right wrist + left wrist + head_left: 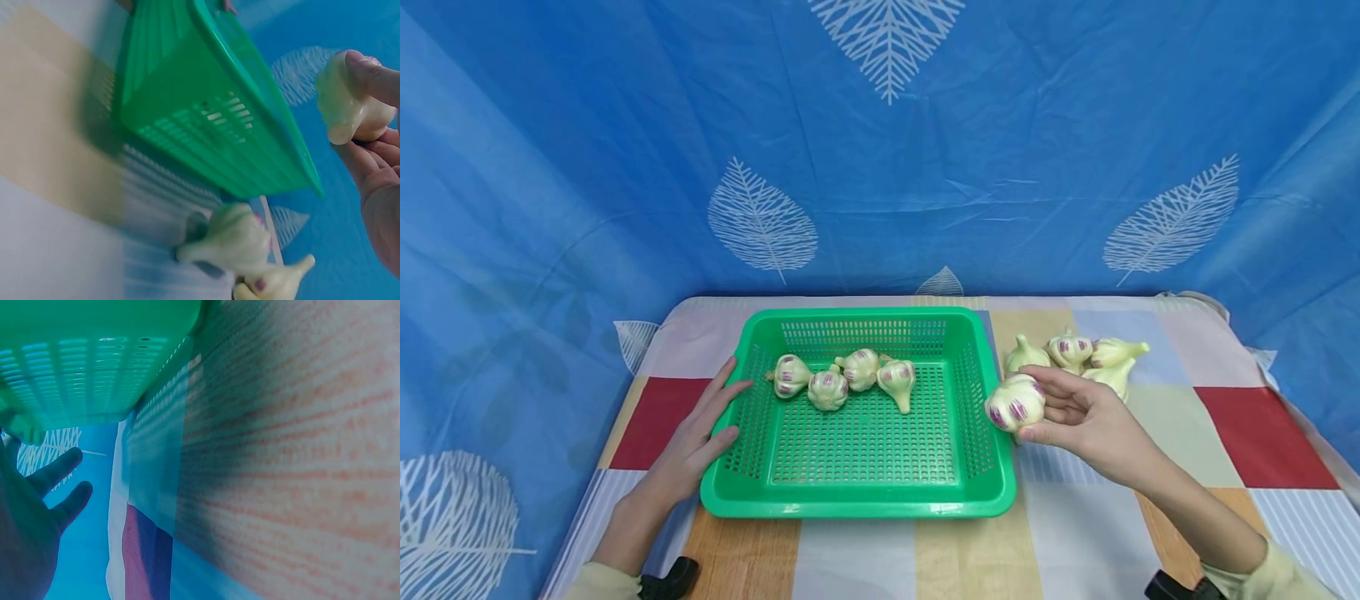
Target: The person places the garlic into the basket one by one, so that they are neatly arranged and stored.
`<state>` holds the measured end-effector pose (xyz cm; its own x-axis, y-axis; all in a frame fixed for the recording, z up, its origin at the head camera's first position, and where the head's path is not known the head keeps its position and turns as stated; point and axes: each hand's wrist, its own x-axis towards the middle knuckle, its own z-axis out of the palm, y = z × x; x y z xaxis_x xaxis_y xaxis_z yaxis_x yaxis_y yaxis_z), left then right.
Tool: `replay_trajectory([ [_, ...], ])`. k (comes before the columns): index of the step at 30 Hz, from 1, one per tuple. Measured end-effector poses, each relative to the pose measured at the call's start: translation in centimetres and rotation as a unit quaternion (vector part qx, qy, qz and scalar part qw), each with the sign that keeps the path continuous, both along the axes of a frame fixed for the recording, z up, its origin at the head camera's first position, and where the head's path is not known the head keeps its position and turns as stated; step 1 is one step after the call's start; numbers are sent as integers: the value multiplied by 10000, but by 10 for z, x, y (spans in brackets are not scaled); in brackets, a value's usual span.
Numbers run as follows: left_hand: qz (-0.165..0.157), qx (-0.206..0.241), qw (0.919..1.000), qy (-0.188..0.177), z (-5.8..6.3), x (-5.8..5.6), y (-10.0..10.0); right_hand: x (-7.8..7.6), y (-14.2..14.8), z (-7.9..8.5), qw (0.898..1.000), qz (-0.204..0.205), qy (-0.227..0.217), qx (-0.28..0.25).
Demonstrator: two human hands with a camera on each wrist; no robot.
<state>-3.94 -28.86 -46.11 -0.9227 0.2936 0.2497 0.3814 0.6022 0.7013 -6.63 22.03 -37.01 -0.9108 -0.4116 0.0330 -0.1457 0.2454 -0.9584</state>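
On the left, I see the left hand [688, 454] with its fingers spread wide at the left rim of the green basket [857, 508]. Inside the basket, four garlic bulbs [827, 390] sit in a wobbly row, toward the far side. Next, the right hand [1097, 425] pinches one big garlic bulb [1015, 402] between thumb and fingers, up by the basket's right rim. Far right of the basket, a little garlic pile [1070, 350] lies on the patchy tablecloth [1075, 533], partly behind that hand.
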Motion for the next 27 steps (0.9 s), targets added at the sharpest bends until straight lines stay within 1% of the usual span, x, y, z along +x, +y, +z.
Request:
replay_trajectory([
  [5, 2, 24, 10000, -27, -1, 0, 0, -2, -15, 2, 9986, 438, -286, -67],
  [10, 33, -9, 10000, -38, -2, 0, 0, -4, -30, 4, 9966, 663, -434, 238],
  [15, 97, -127, 9999, 9, -2, 2, -1, -6, -47, 4, 9930, 989, -586, 264],
  [22, 128, -137, 9998, 28, -1, 2, -2, -11, -76, 6, 9877, 1422, -584, 293],
  [27, 85, -127, 9999, 15, 0, 1, -1, -19, -100, 6, 9794, 1878, -643, 368],
])
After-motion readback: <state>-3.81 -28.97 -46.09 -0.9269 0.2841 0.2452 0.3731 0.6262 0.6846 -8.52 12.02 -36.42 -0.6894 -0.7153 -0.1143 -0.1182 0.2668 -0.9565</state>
